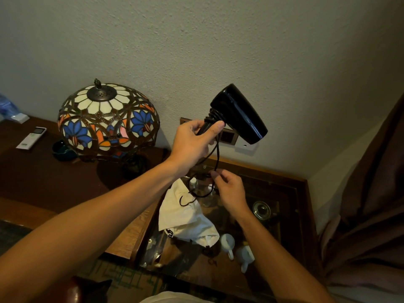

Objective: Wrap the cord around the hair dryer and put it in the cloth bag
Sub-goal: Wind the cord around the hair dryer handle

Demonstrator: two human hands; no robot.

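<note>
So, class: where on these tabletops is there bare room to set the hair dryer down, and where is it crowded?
Free: the dark desk between the remote and the lamp, toward its front edge. Crowded: the glass table, with the cloth bag, bottles and white cups under the hands.

Stained-glass lamp [108, 119], remote [31, 138]

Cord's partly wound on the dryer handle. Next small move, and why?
Probably one more turn: the right hand should carry the slack cord up and around the handle of the hair dryer, above the left hand gripping it. A few coils already sit there, but a long loop hangs loose over the cloth bag, so bagging seems premature.
</note>
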